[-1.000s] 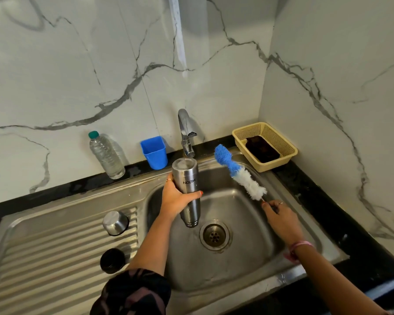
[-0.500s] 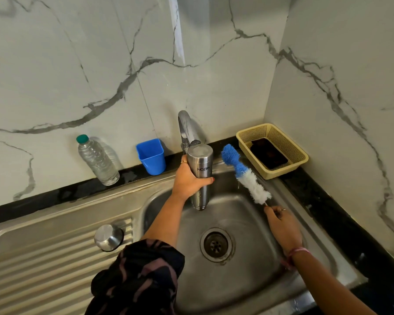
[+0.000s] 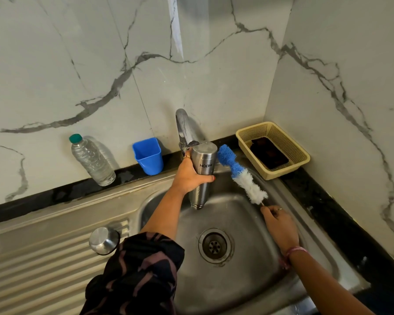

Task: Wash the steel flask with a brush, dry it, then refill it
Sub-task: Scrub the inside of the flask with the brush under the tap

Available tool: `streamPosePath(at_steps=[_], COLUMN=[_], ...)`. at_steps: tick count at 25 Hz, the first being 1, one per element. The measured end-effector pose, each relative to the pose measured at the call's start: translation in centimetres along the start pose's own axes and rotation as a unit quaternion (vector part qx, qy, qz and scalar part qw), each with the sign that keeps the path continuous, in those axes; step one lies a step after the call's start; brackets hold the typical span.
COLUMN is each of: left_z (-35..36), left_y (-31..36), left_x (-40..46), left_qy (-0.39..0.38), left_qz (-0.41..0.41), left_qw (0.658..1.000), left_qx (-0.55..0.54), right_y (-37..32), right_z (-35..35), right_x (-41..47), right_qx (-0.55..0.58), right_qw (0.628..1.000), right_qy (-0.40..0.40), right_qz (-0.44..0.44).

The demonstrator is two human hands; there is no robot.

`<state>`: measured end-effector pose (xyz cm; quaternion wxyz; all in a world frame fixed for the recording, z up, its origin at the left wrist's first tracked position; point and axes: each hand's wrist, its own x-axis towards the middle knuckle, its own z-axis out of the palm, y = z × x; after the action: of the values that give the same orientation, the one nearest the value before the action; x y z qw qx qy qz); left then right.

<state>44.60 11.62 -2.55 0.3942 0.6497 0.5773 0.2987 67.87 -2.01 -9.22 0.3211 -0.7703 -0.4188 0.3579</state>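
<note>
— Standing over the sink (image 3: 248, 289), what room do the hands have?

— The basin is open around the drain (image 3: 214, 246). The left hand (image 3: 189, 178) has its fingers wrapped round the steel flask (image 3: 201, 173) and holds it above the basin's 12 o'clock edge, flat end up against the tap (image 3: 183, 130), narrower end pointing down. The right hand (image 3: 280, 226) pinches the thin handle of the brush (image 3: 241, 176) at about 2 o'clock from the drain; the blue-and-white head slants up towards the flask, its blue tip just beside the flask's top.

— And round the edges?

— At 9 o'clock lies the ribbed draining board, with a steel cap (image 3: 104, 240) on it near the basin's rim. Along the back ledge stand a plastic bottle (image 3: 92, 160) with a green cap at 10 o'clock and a blue cup (image 3: 148, 156) at 11. A yellow basket (image 3: 273, 149) sits in the corner at 1 o'clock, close to the marble walls.

— Anything you can't make out?

— The patterned sleeve (image 3: 137, 276) covers the board's near corner. The flask hides the tap's spout, so whether water runs I cannot tell. Something dark lies in the basket; I cannot say what. The brush handle is mostly hidden inside the right fist.

— Any writing?

— "MILTON" on the flask, upside down.
</note>
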Motion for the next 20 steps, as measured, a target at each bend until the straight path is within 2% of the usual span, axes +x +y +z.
streamPosePath(at_steps=[13,20], left_z=[0.2,0.8], left_y=[-0.2,-0.5], left_x=[0.9,1.0], left_qy=[-0.026,-0.006], left_qz=[0.009,0.010], left_qw=[0.999,0.999], left_qx=[0.036,0.030], right_y=[0.3,0.5], right_z=[0.7,0.0], right_x=[0.4,0.4], right_qx=[0.001,-0.005], right_qw=[1.000,1.000], right_qy=[-0.022,-0.009], right_qz=[0.018,0.013])
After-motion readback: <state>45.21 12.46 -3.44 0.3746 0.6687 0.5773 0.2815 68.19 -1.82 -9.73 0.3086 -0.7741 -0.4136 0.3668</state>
